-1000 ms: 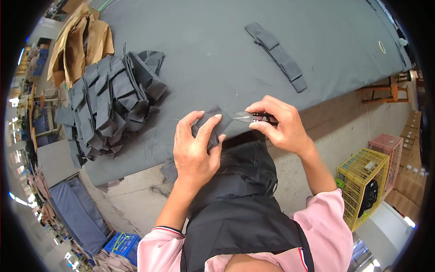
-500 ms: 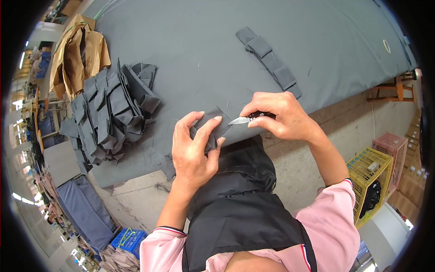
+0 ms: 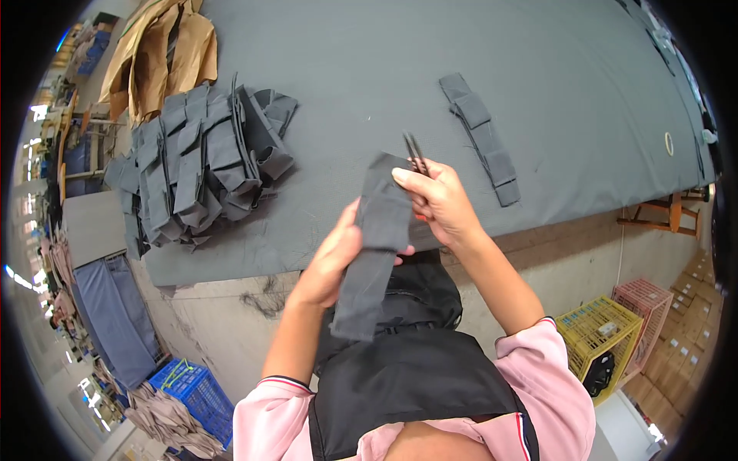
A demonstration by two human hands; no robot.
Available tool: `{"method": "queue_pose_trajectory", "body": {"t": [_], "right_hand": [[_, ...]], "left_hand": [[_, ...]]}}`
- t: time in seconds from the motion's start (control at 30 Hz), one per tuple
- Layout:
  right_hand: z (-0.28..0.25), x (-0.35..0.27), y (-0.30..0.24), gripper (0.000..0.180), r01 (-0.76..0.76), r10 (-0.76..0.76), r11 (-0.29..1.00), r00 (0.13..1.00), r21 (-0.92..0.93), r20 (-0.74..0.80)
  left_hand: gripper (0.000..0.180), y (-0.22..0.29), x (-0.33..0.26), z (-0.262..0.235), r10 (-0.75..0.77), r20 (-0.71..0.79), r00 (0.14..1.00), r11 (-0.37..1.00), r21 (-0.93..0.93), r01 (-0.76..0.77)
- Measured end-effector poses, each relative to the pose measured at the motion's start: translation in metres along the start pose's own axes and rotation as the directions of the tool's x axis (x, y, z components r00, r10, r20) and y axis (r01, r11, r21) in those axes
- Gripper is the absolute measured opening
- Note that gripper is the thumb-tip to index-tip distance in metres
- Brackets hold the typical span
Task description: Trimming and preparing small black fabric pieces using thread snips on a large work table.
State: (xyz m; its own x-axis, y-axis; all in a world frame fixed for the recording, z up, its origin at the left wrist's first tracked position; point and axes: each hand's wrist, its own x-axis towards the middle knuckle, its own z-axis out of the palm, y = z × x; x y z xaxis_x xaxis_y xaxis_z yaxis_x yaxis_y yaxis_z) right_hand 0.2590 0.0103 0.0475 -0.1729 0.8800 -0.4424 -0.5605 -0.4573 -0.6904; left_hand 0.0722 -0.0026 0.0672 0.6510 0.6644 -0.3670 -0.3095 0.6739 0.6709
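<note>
A dark grey fabric strip [image 3: 374,227] with folded, stitched sections hangs at a slant above the table's near edge. My left hand [image 3: 330,261] grips its middle from the left, fingers behind the cloth. At the strip's upper end, my right hand [image 3: 444,201] pinches the cloth under the thumb. The same hand keeps a pair of thread snips [image 3: 416,154] in its fingers, two dark blades pointing up and away. Another folded grey strip [image 3: 483,140] lies flat on the table, right of my hands. To the left sits a heap of similar grey strips [image 3: 188,165].
The table [image 3: 346,77] is covered in grey cloth. A brown paper sack [image 3: 165,58] stands at its far left. Yellow [image 3: 600,338] and pink [image 3: 644,307] crates are at the lower right, with a blue crate [image 3: 192,396] at the lower left. A wooden stool [image 3: 667,215] stands beyond the right edge.
The strip has been raised and turned to hang lengthwise between my hands. The snips' blades, earlier pointing left at the cloth, now point away. My right hand has taken the strip's upper end.
</note>
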Motion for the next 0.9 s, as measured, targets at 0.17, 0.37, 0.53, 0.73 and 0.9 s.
{"method": "queue_pose_trajectory", "body": {"t": [0.17, 0.37, 0.53, 0.73, 0.9], "right_hand": [[0.005, -0.003, 0.022, 0.015, 0.315, -0.457, 0.792, 0.874, -0.523, -0.167], [0.003, -0.047, 0.032, 0.028, 0.407, -0.709, 0.391, 0.705, -0.825, 0.011], [0.0, -0.045, 0.037, 0.03, 0.384, -0.743, 0.211, 0.66, -0.899, 0.108], [0.001, -0.033, 0.035, 0.027, 0.435, -0.735, 0.046, 0.625, -0.899, 0.264], [0.008, -0.042, 0.035, 0.023, 0.386, -0.771, 0.255, 0.634, -0.886, 0.054]], "left_hand": [[0.035, -0.007, 0.006, 0.01, -0.078, -0.221, 0.972, 0.996, 0.028, 0.087], [0.033, 0.001, 0.009, 0.005, -0.101, -0.189, 0.977, 0.993, 0.038, 0.11], [0.034, 0.0, 0.01, -0.001, -0.113, -0.175, 0.978, 0.987, 0.094, 0.131], [0.033, 0.006, 0.008, -0.003, -0.135, -0.144, 0.98, 0.986, 0.075, 0.147], [0.03, 0.01, 0.007, -0.007, -0.184, -0.168, 0.969, 0.981, 0.034, 0.192]]}}
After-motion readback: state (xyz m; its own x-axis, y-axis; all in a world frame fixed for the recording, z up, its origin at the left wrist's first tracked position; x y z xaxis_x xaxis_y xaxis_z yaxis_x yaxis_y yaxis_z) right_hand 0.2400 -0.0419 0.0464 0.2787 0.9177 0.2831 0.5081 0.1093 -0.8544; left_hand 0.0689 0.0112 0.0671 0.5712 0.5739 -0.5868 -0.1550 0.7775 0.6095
